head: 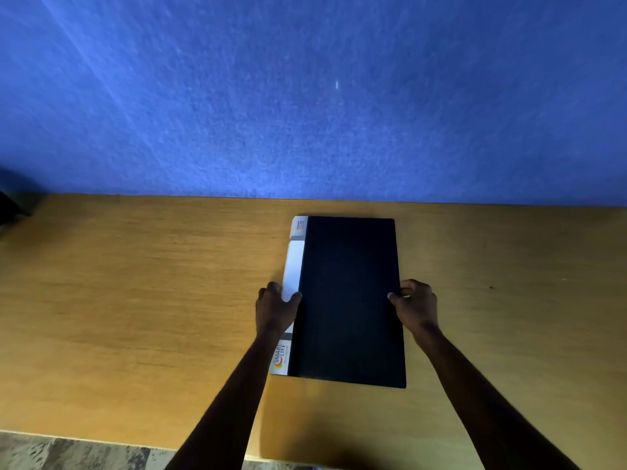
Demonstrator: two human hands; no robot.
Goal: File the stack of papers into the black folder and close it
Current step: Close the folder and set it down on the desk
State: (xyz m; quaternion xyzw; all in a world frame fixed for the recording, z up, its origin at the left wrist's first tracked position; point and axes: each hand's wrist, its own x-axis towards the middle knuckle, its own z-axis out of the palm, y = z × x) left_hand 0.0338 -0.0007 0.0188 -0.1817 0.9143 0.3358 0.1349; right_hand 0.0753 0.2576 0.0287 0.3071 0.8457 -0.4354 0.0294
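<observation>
While the black folder (pixel 349 300) lay closed and flat on the wooden desk (pixel 135 300) | long axis ran toward the blue wall (pixel 305 96), white spine strip leftward | left hand (pixel 275 308) fingers gripped the spine edge | right hand (pixel 415 305) fingers pinched the opening edge

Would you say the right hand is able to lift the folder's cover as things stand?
Probably yes: the right hand already has its grip on the closed folder at its free edge, with nothing on top.
</observation>
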